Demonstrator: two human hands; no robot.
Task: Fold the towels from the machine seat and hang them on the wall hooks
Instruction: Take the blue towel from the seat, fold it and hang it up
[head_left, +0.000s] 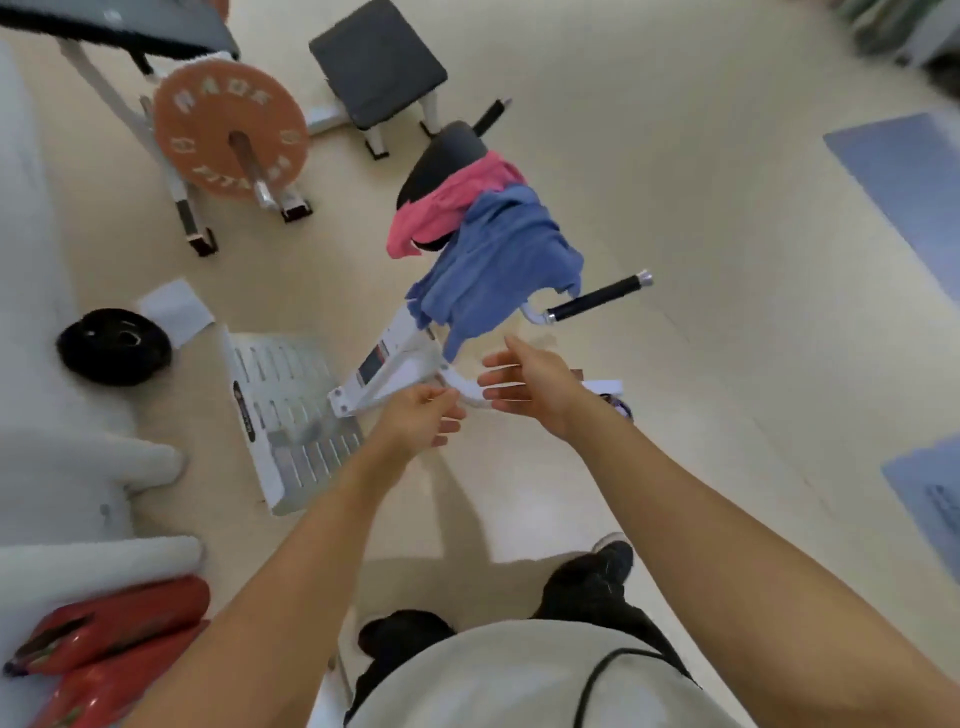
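The person is reaching both arms toward the blue towel (496, 254), which is hanging over the machine seat (441, 161) beside the pink towel (452, 200), the left hand (423, 418) loosely curled and the right hand (524, 382) spread (both holding nothing), probably to take it.

This is a gym, or a home workout room. An orange weight plate (230, 137) sits on a bar held by a white metal rack (179, 195), and a black weight plate (113, 346) lies on the pale floor (701, 260). A white exercise machine (395, 358) has a black padded seat (441, 161), a ridged footplate (291, 415) and a black-gripped handle (597, 299). A padded stool (378, 65) stands nearby, and blue exercise mats (904, 176) lie at the right.
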